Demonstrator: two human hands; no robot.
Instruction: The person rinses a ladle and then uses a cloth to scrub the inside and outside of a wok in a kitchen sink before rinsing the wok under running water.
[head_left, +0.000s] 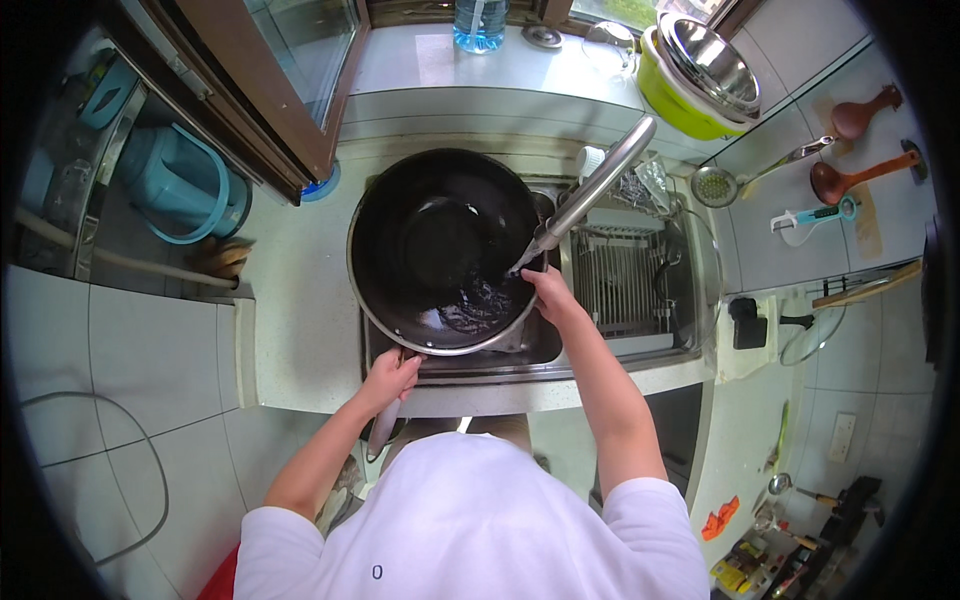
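Observation:
A black wok (442, 240) with a pale metal rim is held over the sink (487, 373). My left hand (391, 376) is closed around its long handle (383, 430), which points toward my body. At the wok's right edge my right hand (552, 296) grips the rim, thumb on top; its other fingers are mostly hidden. From the metal faucet (598, 184) a stream of water (525, 259) runs into the wok near my right thumb. Water ripples in the lower right of the wok's inside.
Right of the wok, a dish rack (619, 277) and a clear lid (709, 255) occupy the second basin. Stacked bowls and a green basin (675, 101) stand on the sill. An open window frame (300, 97) juts in at left. Ladles (862, 176) hang on the right wall.

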